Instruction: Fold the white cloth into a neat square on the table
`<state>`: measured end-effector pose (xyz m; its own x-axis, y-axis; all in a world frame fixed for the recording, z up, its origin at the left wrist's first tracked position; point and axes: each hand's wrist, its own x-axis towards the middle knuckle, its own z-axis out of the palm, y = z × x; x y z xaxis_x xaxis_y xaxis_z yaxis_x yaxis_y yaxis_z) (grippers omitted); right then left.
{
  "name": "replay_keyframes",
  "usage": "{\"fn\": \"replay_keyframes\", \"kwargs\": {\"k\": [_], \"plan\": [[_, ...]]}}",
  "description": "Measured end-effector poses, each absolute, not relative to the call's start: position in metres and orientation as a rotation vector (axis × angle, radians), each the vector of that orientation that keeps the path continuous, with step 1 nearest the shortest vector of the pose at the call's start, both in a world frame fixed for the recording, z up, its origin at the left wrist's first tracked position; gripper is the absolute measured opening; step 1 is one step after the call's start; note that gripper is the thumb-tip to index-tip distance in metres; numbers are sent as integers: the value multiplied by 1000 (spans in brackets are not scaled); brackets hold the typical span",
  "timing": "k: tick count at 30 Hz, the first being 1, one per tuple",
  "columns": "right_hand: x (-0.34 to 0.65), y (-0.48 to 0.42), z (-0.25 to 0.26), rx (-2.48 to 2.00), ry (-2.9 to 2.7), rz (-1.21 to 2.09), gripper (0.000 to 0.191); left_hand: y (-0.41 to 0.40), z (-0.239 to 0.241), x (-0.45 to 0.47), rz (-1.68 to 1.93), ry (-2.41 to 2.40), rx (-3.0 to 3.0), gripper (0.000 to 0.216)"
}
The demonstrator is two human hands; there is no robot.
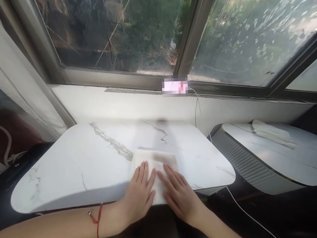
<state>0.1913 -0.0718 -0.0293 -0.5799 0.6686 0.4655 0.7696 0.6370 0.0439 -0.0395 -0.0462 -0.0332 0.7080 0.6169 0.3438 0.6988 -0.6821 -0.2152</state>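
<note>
A folded white cloth (pixel 154 157) lies flat on a white marble-patterned tabletop (pixel 71 156), close to its front edge. My left hand (pixel 140 190) rests on the cloth's left part, palm down with the fingers stretched out. On the right part of the cloth lies my right hand (pixel 179 191), its fingers also extended and slightly spread. Neither hand grips the cloth; both press or rest on it from above. The cloth's near end sits between the two hands at the table edge. A red string bracelet (pixel 99 220) circles my left wrist.
Behind the table runs a white sill wall (pixel 127 106) below framed windows (pixel 119 37). A blurred-out pink object (pixel 175 86) stands there with a white cable (pixel 196 110). To the right, another marble-patterned surface (pixel 274 163) holds a white cloth (pixel 273 134). A curtain (pixel 19 75) hangs at left.
</note>
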Motion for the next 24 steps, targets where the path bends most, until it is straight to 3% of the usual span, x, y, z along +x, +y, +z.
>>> {"fn": "replay_keyframes", "kwargs": {"k": [8,16,24], "plan": [[207,-65,-30,-1370,-2357,-465,50,-31,-37,12,-271,-979,-2591,66],[205,18,-5,-2038,-2380,-529,52,31,-24,81,-77,-1103,-2583,70],[225,89,18,-2195,-2406,-423,46,109,-31,128,-242,-1260,-2697,81]]}}
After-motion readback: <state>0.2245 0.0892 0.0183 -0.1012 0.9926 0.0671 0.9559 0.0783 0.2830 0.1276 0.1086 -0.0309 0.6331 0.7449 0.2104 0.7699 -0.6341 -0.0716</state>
